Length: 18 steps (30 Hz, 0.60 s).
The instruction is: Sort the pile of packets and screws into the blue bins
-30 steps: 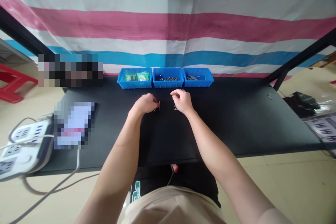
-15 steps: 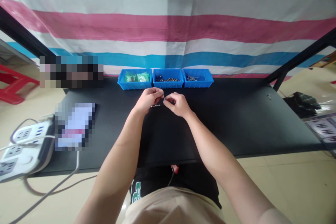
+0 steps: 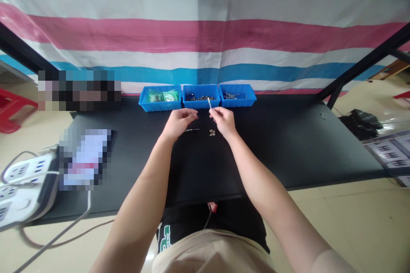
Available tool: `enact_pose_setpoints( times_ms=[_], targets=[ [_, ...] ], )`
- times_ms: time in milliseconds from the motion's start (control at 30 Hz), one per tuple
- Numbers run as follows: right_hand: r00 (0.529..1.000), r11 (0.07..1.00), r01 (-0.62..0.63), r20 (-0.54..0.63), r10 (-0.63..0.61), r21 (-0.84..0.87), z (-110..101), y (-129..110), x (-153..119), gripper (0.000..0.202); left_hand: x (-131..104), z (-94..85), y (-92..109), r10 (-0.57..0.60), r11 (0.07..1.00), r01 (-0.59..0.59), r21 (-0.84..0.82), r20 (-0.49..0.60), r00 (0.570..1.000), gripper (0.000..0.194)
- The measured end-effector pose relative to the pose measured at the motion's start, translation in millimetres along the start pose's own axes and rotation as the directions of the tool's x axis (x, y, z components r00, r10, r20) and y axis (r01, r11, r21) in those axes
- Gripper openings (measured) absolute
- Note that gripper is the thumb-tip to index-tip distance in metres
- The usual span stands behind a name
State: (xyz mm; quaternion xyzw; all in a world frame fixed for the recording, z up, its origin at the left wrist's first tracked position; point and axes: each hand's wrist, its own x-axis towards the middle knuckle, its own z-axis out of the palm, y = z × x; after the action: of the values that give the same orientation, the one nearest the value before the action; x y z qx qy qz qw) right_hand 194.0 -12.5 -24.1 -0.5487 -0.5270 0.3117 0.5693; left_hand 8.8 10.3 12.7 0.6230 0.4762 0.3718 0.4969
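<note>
Pinched in the fingers of my right hand (image 3: 223, 121) is a thin metal rod (image 3: 209, 102), tilted up, with a thicker pale upper end. Its exact kind is too small to tell. My left hand (image 3: 180, 123) is apart from the rod, its thumb and fingers closed together; whether something small is between them is hidden. On the black table just below my left fingers lies another thin metal rod (image 3: 192, 129). A small cluster of shiny metal pieces (image 3: 212, 132) rests on the table beside my right hand.
Three blue bins stand in a row behind my hands: one with green packets (image 3: 163, 95), one with small metal parts (image 3: 201, 98), one with thin metal pins (image 3: 231, 95). A power strip (image 3: 27, 185) with cables is at the left. A small metal piece (image 3: 323, 116) lies far right.
My hands have moved apart. The rod that was between both hands is now in my right hand alone, raised. The small metal pieces on the table have come into view.
</note>
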Motion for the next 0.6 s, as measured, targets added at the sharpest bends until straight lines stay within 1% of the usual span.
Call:
enact_pose_setpoints(
  times_ms=[67,167,267,333,467,600],
  targets=[
    [0.996,1.0,-0.017,-0.086,0.018,0.002,-5,8,7,0.038,1,-1.7,-3,0.044,0.992,-0.043,0.115,-0.007,0.999,0.04],
    [0.976,0.998,0.001,-0.216,-0.015,-0.066,-15,17,15,0.042,1,-2.3,-4,0.099,0.95,-0.095,0.297,0.002,0.995,0.035],
    [0.951,0.99,0.009,-0.304,-0.052,-0.142,-26,22,22,0.042,0,0.2,-2,0.1,0.907,-0.104,0.408,0.03,0.995,0.03],
    [0.937,0.99,-0.004,-0.347,-0.045,-0.139,-30,25,26,0.04,-1,2.6,0,0.097,0.883,-0.11,0.456,0.05,0.994,0.027],
    [0.924,0.997,-0.054,-0.381,0.027,-0.06,-33,31,32,0.036,-2,2.9,3,0.105,0.831,-0.131,0.541,0.078,0.991,0.027],
    [0.94,0.996,-0.06,-0.34,0.034,-0.065,-30,32,32,0.031,0,-7.7,3,0.104,0.736,-0.175,0.654,0.146,0.984,0.029]
  ],
)
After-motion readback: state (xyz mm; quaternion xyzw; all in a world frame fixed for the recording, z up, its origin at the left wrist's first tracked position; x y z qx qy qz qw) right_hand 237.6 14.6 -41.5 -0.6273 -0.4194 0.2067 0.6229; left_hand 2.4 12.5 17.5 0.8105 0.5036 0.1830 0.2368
